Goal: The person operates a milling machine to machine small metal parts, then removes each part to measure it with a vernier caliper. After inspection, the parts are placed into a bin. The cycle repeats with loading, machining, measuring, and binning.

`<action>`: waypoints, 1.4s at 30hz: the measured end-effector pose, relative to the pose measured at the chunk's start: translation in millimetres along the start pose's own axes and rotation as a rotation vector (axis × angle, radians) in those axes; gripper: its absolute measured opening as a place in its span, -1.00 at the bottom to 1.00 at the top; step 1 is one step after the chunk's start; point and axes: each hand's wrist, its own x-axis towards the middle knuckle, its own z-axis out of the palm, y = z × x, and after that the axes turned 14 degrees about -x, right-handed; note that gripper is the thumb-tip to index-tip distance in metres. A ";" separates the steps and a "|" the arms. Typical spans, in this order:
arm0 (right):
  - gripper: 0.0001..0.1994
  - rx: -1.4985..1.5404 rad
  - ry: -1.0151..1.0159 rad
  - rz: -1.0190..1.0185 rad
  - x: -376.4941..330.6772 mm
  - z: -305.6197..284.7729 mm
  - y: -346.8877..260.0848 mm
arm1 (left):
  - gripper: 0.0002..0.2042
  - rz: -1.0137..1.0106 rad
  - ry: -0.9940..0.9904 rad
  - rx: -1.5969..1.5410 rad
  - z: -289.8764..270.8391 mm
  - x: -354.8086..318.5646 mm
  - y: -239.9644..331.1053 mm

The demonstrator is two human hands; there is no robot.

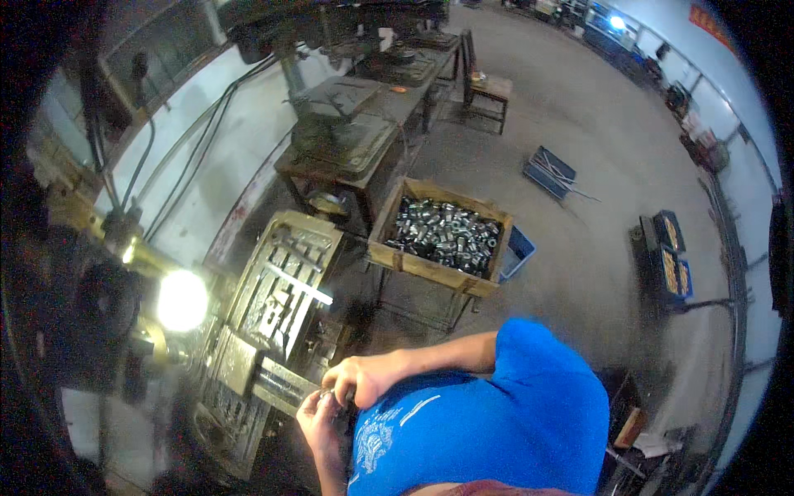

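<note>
Both your hands, left hand (318,416) and right hand (361,379), pinch one small metal part (328,394) together, just beside the machine bed (277,310), near the wooden crate (440,236).

A small shiny metal part (325,395) sits pinched between my fingertips, close in front of my chest. It is mostly hidden by my fingers, so I cannot tell its exact shape or how it is turned. My right hand (364,379) curls over it from above, and my left hand (318,416) cups it from below.
</note>
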 end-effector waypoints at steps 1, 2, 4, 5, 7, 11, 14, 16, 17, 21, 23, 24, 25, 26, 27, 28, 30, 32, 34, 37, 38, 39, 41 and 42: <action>-0.65 -0.131 -0.024 0.204 -6.3 5.5 -11.6 | -0.77 -0.016 -0.057 0.012 -7.6 14.5 -11.5; -0.64 -0.166 -0.013 0.291 -8.2 -1.3 -26.9 | -0.76 -0.032 -0.072 0.067 1.6 18.8 -11.3; -0.64 -0.287 -0.031 0.381 -19.9 -2.6 -23.2 | -0.77 -0.102 -0.116 0.047 21.2 21.8 -10.2; -0.64 -0.293 0.000 0.392 -27.1 -4.5 -22.4 | -0.78 -0.123 -0.154 0.066 26.8 25.6 -12.5; -0.66 -0.302 0.055 0.407 -41.1 -10.4 -22.2 | -0.79 -0.160 -0.221 0.100 35.1 34.9 -19.3; -0.71 -0.114 0.151 0.563 -71.0 -28.8 -18.6 | -0.78 -0.312 -0.287 0.123 54.6 39.3 -22.7; -0.73 0.031 0.184 0.857 -90.9 -53.1 -25.7 | -0.78 -0.252 -0.334 0.093 46.7 40.8 -25.0; -0.78 0.015 0.300 0.892 -124.8 -71.2 -7.2 | -0.82 -0.221 -0.286 0.068 34.9 39.7 -19.9; -0.78 0.026 0.434 0.969 -152.7 -74.0 14.9 | -0.82 -0.206 -0.269 0.038 30.4 37.2 -17.1; -0.86 -0.691 0.729 0.824 -216.4 -118.8 28.7 | -0.85 -0.163 -0.133 -0.004 13.3 21.7 -3.2; -0.87 -0.897 0.685 0.828 -235.4 -135.3 43.6 | -0.85 -0.140 -0.072 0.008 1.2 16.0 -2.6; -0.84 -0.934 0.605 0.972 -228.8 -146.0 22.2 | -0.85 -0.143 -0.068 0.004 -1.7 15.0 -2.6; -0.89 -1.122 0.769 0.766 -250.0 -142.0 50.8 | -0.85 -0.146 -0.064 0.000 -5.0 14.7 -2.6; -0.91 -0.965 0.867 0.899 -244.8 -142.7 50.3 | -0.85 -0.144 -0.052 -0.008 -8.5 13.2 -3.7; -0.92 -1.079 0.758 0.836 -254.8 -146.1 61.7 | -0.85 -0.129 -0.050 -0.015 -7.7 12.7 -4.8; -0.93 -1.188 0.648 0.768 -264.2 -152.3 73.7 | -0.85 -0.133 -0.046 -0.016 -5.6 12.8 -5.1; -0.92 -1.276 0.555 0.647 -257.8 -158.9 89.4 | -0.85 -0.141 -0.034 -0.010 -0.2 13.9 -4.0; -0.92 -1.530 0.396 0.520 -236.6 -167.5 105.9 | -0.84 -0.126 -0.056 -0.035 2.3 15.6 -5.3; -0.92 -1.503 0.437 0.521 -219.2 -171.6 126.3 | -0.84 -0.110 -0.081 -0.063 8.2 16.0 -3.3; -0.93 -0.781 0.645 1.049 -170.1 -164.1 119.1 | -0.84 -0.070 -0.052 -0.081 9.5 12.5 1.1; -0.89 -0.913 0.671 1.029 -168.0 -160.8 125.3 | -0.84 -0.055 -0.035 -0.095 8.9 11.4 2.4; -0.86 -1.043 0.676 0.971 -162.2 -156.0 134.2 | -0.83 -0.039 -0.049 -0.129 -0.6 9.0 0.9; -0.79 -1.069 0.521 0.650 -167.8 -154.2 137.1 | -0.80 -0.019 -0.022 -0.119 -5.1 2.6 3.5; -0.76 -0.724 0.738 0.965 -143.6 -140.7 116.8 | -0.78 0.004 -0.009 -0.127 -11.1 -0.5 2.7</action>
